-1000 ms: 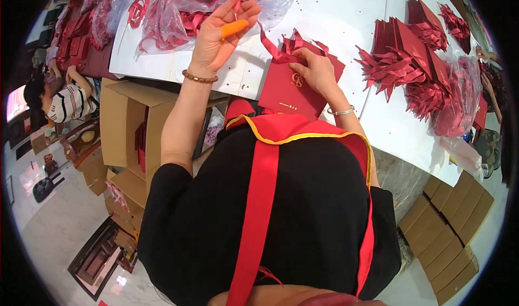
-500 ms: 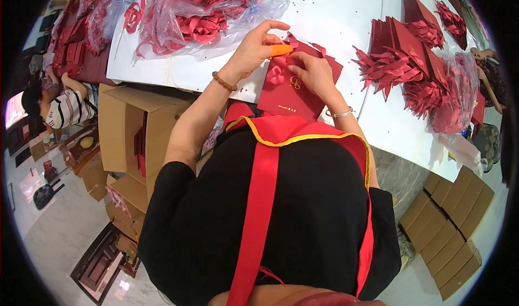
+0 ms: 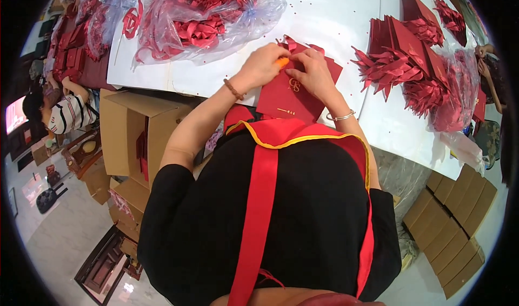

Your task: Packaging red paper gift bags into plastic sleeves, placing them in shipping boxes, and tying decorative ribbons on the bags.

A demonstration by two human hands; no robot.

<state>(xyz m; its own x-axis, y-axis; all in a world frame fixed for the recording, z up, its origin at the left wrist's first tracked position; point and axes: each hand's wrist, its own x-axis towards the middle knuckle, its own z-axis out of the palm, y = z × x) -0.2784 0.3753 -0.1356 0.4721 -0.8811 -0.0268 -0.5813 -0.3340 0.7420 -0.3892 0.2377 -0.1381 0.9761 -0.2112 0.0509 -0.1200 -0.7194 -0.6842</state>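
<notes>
A flat red gift bag (image 3: 289, 101) with gold printing lies on the white table in front of me. My left hand (image 3: 264, 65), an orange cover on one finger, is closed at the bag's upper left, with its fingers bent onto the red ribbon there. At the upper right, the fingers of my right hand (image 3: 314, 76) pinch the same ribbon, close beside the left fingertips. A loop of red ribbon (image 3: 290, 43) sticks up beyond both hands. My fingers hide most of the ribbon between them.
Clear plastic bags of red ribbon bows (image 3: 200, 33) lie at the far left of the white table (image 3: 330, 8). Stacked red bags with ribbons (image 3: 400, 62) stand at right. An open cardboard box (image 3: 121, 135) is below left; flattened cartons (image 3: 448, 227) are lower right. Other people work at both sides.
My left hand has curled its raised fingers in and turned over toward the ribbon. My right fingers have shifted slightly, and the pink bow between the hands is now mostly covered.
</notes>
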